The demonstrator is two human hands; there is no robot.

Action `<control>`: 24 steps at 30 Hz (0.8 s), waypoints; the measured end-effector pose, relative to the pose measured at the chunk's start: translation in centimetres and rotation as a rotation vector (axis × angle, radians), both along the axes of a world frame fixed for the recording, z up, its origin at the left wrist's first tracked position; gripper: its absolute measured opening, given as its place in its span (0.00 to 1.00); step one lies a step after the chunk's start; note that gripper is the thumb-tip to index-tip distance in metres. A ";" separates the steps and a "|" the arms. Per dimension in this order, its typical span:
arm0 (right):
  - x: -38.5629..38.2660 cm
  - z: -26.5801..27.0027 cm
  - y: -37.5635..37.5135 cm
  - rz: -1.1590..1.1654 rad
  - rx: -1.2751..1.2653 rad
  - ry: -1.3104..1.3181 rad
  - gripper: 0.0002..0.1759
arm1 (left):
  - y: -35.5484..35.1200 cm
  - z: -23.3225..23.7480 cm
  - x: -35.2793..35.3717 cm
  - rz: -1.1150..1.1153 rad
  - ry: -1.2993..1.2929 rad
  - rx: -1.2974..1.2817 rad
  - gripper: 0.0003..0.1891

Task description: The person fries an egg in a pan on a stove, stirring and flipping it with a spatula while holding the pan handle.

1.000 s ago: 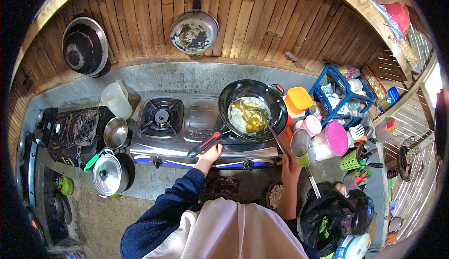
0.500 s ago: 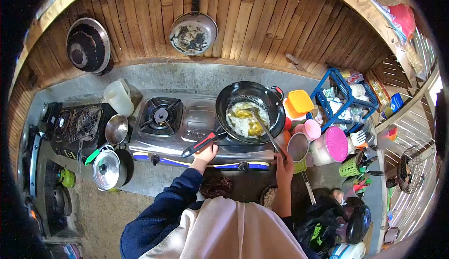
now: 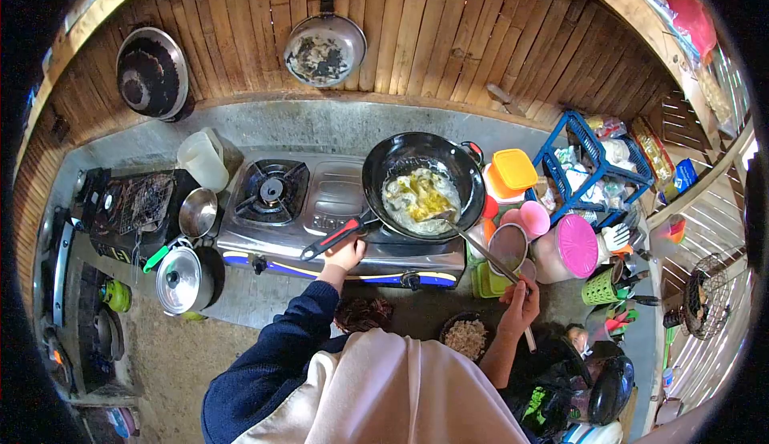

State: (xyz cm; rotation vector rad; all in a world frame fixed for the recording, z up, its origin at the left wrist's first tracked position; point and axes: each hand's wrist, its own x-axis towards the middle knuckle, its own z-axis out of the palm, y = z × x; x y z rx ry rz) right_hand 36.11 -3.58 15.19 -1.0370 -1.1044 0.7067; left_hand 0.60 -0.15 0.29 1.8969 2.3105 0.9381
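Note:
A black wok point(image 3: 400, 151) sits on the right burner of the gas stove point(image 3: 340, 183). Yellow egg point(image 3: 420, 195) lies in bubbling oil inside it. My left hand point(image 3: 345, 254) is closed on the wok's black and red handle point(image 3: 332, 238). To the lower right of the wok, my right hand point(image 3: 521, 301) grips the end of a long metal spatula point(image 3: 485, 250), whose tip rests in the oil at the wok's lower side.
The left burner point(image 3: 272, 190) holds no pot. Left stand a lidded pot point(image 3: 184, 281) and small saucepan point(image 3: 198, 212). Right are an orange container point(image 3: 513, 171), pink-lidded tub point(image 3: 577, 246) and blue basket point(image 3: 594, 173). A bowl of rice point(image 3: 465, 337) is near my body.
My right hand has moved right and down with the spatula, whose tip is now lower in the wok. The egg looks more broken up and spread. My left hand still holds the handle.

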 end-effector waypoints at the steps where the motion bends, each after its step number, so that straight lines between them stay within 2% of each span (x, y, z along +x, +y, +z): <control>1: 0.1 -0.4 0.0 0.011 -0.012 0.007 0.10 | -0.1 -0.3 0.0 0.005 0.000 0.002 0.15; 3: -0.1 -0.6 0.6 0.034 -0.013 0.014 0.11 | 0.1 -0.6 0.0 -0.005 -0.015 0.052 0.15; 5: -1.0 -0.9 1.1 0.038 -0.035 0.005 0.12 | 0.3 -0.9 -0.4 0.025 0.080 0.030 0.15; 7: -2.2 -1.2 1.1 0.045 -0.056 0.002 0.13 | -0.1 0.4 0.1 0.019 0.014 0.021 0.15; 8: -3.0 -1.2 1.4 0.074 -0.044 0.009 0.13 | -0.3 0.8 0.2 0.018 -0.039 -0.004 0.15; 11: -3.9 -2.6 2.5 0.124 -0.074 0.061 0.13 | -0.3 0.8 0.1 0.029 0.010 -0.007 0.15; 13: -5.0 -2.5 3.1 0.246 -0.141 0.115 0.14 | -0.2 0.8 -0.1 0.018 0.008 0.015 0.14; 14: -5.3 -3.0 3.5 0.231 -0.124 0.031 0.17 | -0.1 0.7 0.0 0.012 0.000 0.036 0.14; 19: -6.4 -3.5 3.9 0.301 -0.147 -0.013 0.19 | 0.2 -0.5 -0.2 0.017 -0.002 0.102 0.15; 20: -6.4 -3.5 3.7 0.304 -0.155 -0.040 0.18 | 0.2 -0.6 -0.3 0.047 0.007 0.003 0.15; 24: -5.4 -3.2 2.4 0.297 -0.161 -0.037 0.18 | 0.0 -0.2 -0.2 0.046 -0.021 -0.003 0.17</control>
